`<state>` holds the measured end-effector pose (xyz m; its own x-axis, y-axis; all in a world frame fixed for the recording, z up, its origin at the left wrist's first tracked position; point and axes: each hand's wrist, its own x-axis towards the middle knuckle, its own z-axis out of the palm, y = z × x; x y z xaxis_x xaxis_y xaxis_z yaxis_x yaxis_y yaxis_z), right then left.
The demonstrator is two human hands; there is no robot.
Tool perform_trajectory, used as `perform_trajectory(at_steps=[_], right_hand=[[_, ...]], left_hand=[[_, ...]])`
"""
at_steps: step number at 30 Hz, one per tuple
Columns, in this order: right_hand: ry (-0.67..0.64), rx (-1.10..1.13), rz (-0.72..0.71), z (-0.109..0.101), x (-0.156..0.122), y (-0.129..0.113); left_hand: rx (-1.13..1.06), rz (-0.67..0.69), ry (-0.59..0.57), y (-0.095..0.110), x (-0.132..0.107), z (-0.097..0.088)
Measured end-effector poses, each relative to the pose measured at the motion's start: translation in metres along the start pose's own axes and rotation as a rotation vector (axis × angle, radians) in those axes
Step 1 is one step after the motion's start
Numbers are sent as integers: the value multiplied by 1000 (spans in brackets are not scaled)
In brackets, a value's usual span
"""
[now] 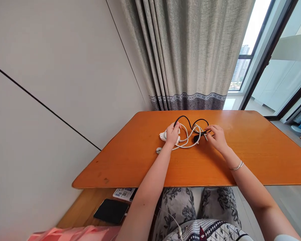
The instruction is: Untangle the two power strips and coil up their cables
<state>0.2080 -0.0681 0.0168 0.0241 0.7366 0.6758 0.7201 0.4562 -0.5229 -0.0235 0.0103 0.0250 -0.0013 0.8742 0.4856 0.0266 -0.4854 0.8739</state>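
The orange-brown wooden table (130, 160) is bearing everything here. Around its middle, toward the far edge, the left hand (172, 134) is gripping the white power strip (163, 136), apparently steadying it; the right hand (217, 138) is pinching the black cable (183, 116), probably managing slack. The strip's long axis (half hidden) is running roughly left-to-right, its white cord (188, 147) trailing rightward.
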Motion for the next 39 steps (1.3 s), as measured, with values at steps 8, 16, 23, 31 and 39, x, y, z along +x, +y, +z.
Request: perform_trajectory(at_steps=[8,16,23,31,39], right_hand=[[-118,54,-141,21,65,-41],[-319,354,101,37,93,-53],[40,668,203,-3,105,-50],[291,626,181,-23,105,-48],[12,570,183,-25,104,-44]], left_hand=[[-271,88,-58,63,40,12],[-368,70,-70,96,44,15],[-316,-23,-276,87,49,17],[-104,-42,-534,55,57,22],[-401,14,-277,81,53,15]])
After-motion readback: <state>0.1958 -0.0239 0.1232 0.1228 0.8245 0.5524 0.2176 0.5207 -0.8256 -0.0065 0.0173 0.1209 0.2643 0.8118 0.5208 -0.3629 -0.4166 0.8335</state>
